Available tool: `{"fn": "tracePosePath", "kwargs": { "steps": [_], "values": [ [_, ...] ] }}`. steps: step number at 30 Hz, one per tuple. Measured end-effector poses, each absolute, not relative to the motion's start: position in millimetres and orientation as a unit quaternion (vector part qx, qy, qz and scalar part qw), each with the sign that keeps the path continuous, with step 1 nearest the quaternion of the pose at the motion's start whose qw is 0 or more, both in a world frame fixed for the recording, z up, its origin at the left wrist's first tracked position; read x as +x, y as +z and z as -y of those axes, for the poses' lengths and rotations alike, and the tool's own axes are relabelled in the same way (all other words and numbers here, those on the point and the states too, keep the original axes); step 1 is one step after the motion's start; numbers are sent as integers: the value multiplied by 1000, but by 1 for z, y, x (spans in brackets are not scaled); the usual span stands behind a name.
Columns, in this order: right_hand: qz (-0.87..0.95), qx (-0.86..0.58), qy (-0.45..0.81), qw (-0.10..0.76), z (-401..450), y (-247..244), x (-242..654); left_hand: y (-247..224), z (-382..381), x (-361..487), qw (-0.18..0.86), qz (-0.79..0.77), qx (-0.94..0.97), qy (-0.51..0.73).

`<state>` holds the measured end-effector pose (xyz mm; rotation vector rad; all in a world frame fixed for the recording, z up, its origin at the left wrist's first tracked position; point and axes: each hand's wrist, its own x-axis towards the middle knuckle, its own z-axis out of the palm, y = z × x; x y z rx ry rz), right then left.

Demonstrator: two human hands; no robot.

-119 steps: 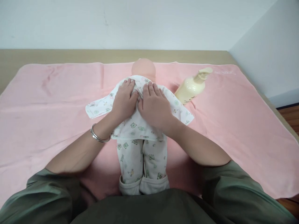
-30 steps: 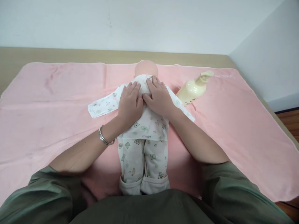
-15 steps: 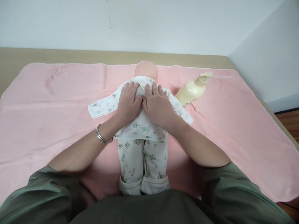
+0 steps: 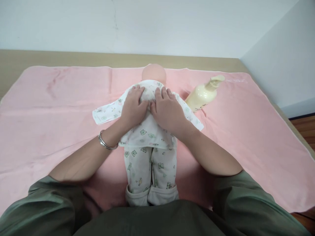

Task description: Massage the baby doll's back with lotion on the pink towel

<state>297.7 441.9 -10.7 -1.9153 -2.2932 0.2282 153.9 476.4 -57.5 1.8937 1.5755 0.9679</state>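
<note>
A baby doll (image 4: pixel 154 72) lies on a pink sheet, its bare head at the far end. It wears a white printed top (image 4: pixel 152 136) and matching trousers (image 4: pixel 139 167) with turned-up cuffs. My left hand (image 4: pixel 134 106) rests flat on the left side of the doll's upper body, fingers stretched towards its shoulder. Opposite it, my right hand (image 4: pixel 168 109) lies flat on the right side, fingers extended. Both thumbs point inward and come close together over the middle of the top. The cloth under my palms is hidden.
A cream pump bottle (image 4: pixel 203 95) stands right of the doll, beside its sleeve. The pink sheet (image 4: pixel 246 137) covers most of a wooden table (image 4: pixel 73 57). White walls (image 4: pixel 172 26) rise behind it and at the right.
My hands have shifted slightly apart across the doll's upper body, and the cloth between them looks flatter. The doll and the bottle stay where they were.
</note>
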Motion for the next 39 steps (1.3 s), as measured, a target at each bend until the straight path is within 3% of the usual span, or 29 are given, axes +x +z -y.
{"fn": "tracePosePath", "kwargs": {
  "steps": [14,24,32,39],
  "values": [
    [759,-632,120,100,-468,-10,313,-45,-446,171,182,-570,744,299],
    [779,-624,17,54,-432,-12,293,-53,-472,159,243,-577,715,310],
    [783,-610,90,82,-460,-8,311,-48,-450,168,190,-569,747,287],
    [771,-627,64,95,-463,-16,308,-49,-446,170,187,-559,750,300]
  ]
}}
